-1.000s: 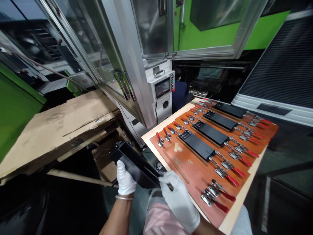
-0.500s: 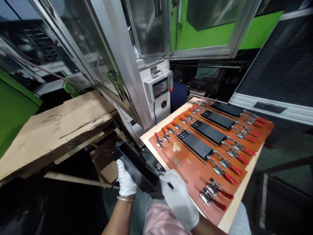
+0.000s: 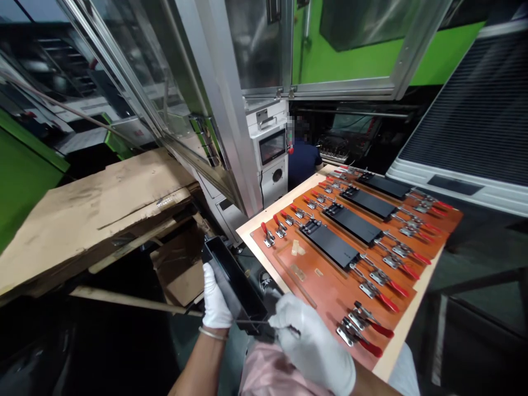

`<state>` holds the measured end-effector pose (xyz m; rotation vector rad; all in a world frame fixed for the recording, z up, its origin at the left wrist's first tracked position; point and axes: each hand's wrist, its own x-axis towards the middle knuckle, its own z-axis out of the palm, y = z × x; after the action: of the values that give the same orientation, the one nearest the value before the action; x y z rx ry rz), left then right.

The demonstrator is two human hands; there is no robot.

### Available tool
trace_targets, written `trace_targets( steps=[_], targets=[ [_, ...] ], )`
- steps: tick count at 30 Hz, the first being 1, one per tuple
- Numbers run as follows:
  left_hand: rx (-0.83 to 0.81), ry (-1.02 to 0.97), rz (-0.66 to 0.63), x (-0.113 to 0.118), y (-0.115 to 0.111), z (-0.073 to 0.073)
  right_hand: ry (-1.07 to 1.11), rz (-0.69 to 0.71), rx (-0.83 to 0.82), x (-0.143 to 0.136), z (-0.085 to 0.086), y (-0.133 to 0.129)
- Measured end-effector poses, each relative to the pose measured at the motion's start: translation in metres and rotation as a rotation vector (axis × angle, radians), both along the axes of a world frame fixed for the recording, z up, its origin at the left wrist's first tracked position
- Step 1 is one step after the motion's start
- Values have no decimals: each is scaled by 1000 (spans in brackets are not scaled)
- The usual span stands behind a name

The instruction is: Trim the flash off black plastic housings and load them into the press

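My left hand (image 3: 217, 300), in a white glove, is closed around the far left side of a long, hollow black plastic box (image 3: 237, 289). The box is tilted, with its open side facing up toward me. My right hand (image 3: 307, 335), gloved as well, is pinched at the box's near right end. A small pale tip shows at its fingertips and a dark bit below the fingers; what it grips cannot be made out. To the right, an orange fixture board (image 3: 284, 305) bears several flat black parts (image 3: 330, 245) held between red-handled toggle clamps (image 3: 385, 294).
Cardboard (image 3: 94, 203) covers a stand on the left, with an open carton (image 3: 175, 275) below. A framed clear door (image 3: 231, 110) slants down ahead, beside a white cabinet with a screen (image 3: 272, 147). Behind the board a person in dark blue (image 3: 303, 159) is low down.
The black box has turned, its near end dropping lower and its far end shifting right. My right hand has moved slightly right and down with that end; my left keeps its hold.
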<state>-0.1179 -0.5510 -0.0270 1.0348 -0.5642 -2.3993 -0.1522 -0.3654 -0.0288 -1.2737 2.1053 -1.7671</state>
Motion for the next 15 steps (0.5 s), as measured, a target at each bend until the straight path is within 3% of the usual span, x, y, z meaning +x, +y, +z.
trace_targets(
  steps=[4,11,15],
  targets=[
    [11,-73,-48,0,13,11,91,36,8,-18,4,0],
    [88,16,-161,0,10,-4,105,175,58,-20,5,6],
    [160,44,-272,3,17,-2,110,123,14,-33,3,2]
  ],
)
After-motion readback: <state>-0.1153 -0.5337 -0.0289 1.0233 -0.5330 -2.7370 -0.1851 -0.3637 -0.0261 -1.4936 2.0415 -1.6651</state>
